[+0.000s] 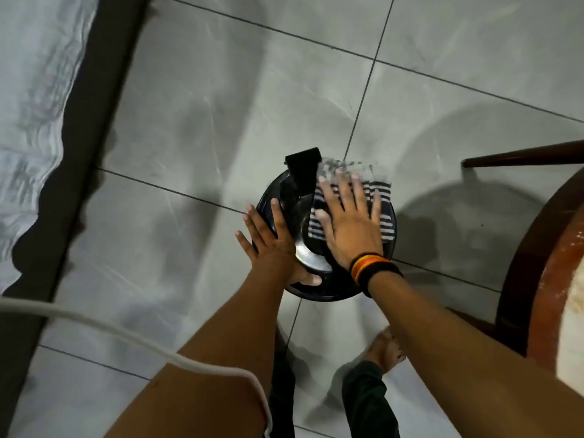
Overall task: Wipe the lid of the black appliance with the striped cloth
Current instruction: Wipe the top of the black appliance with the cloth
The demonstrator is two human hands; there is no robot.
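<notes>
The round black appliance [328, 290] stands on the tiled floor below me, its shiny lid [298, 213] facing up and a black handle at its far edge. The dark cloth with white stripes [384, 197] lies over the right half of the lid. My right hand [350, 222] presses flat on the cloth with fingers spread; a striped wristband circles that wrist. My left hand [271, 238] rests against the appliance's left rim, fingers spread, thumb wrapped over the near edge.
A dark wooden round table [543, 279] and its leg stand at the right. A bed with a pale sheet [31, 121] runs along the left. A white cable [132, 336] crosses the lower left. My bare foot [385, 349] is just under the appliance.
</notes>
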